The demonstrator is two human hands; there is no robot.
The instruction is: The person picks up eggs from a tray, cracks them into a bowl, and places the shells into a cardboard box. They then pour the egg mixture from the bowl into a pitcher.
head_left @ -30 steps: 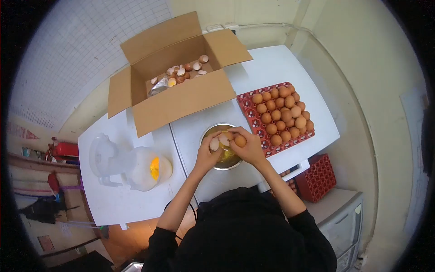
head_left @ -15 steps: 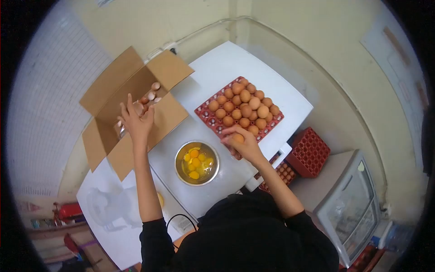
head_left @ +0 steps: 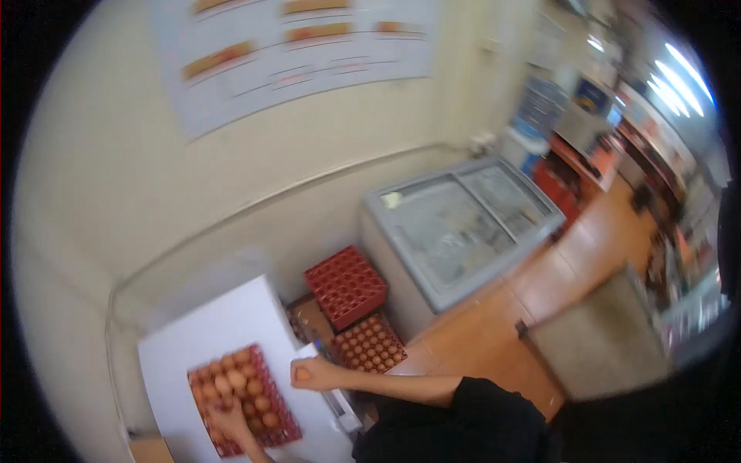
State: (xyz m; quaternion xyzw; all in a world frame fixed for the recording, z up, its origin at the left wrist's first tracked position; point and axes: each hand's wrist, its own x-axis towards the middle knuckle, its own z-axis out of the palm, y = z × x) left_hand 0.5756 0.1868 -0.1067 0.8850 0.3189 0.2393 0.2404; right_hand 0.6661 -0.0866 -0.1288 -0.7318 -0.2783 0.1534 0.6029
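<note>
In the head view, my right hand [head_left: 315, 373] is closed around a brown egg [head_left: 302, 373], held above the white table beside the egg tray. My left hand [head_left: 228, 422] reaches over the brown eggs [head_left: 236, 380] in the red tray [head_left: 287, 420]. Its fingers look spread and touch or nearly touch the eggs; blur hides the exact contact. Tray cells along the right side hold no eggs. The bowl of cracked eggs is out of view.
A white table [head_left: 224, 316] carries the tray. Beyond its right edge are stacked red trays [head_left: 347, 287] and another tray of eggs [head_left: 369, 344] lower down. A glass-topped freezer [head_left: 463, 231] stands by the wall. A cardboard flap [head_left: 151, 449] shows at bottom left.
The view has swung right, taking the bowl and most of the box out of sight. My left hand has moved from over the box to the eggs. My right hand still holds its egg.
</note>
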